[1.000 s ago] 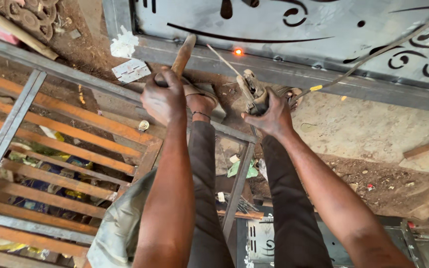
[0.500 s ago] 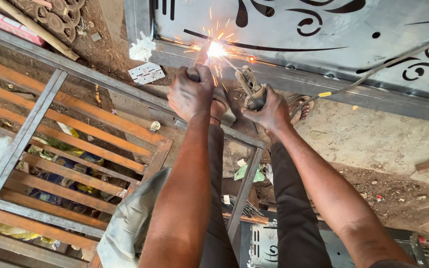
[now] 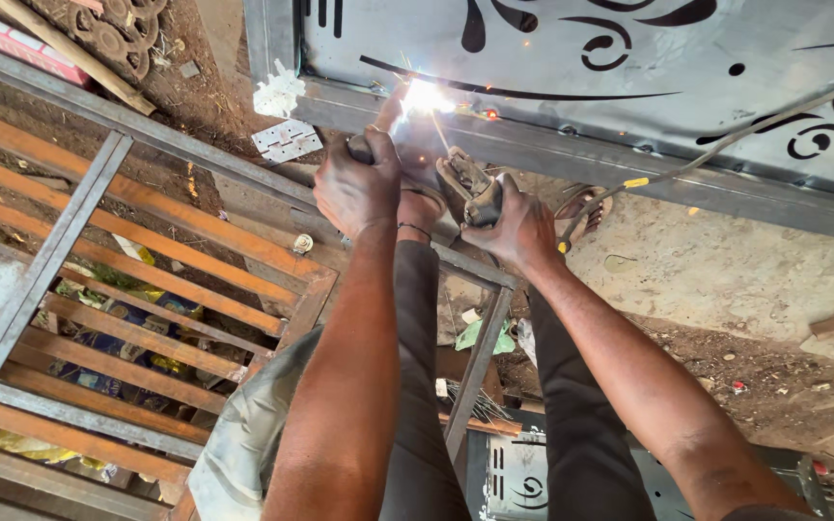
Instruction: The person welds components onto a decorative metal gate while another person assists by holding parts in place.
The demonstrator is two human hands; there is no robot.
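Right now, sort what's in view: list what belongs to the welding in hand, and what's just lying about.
In use:
- left hand gripping a handle
- right hand holding the electrode holder
- weld arc on the gate frame
- cable

Lying about:
- rusty grille
- hinge plate
- crumpled paper
- green scrap

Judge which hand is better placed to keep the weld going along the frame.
Right, probably. The right hand grips the electrode holder, its rod reaching the bright arc on the steel frame. The left hand only grips a handle beside it.
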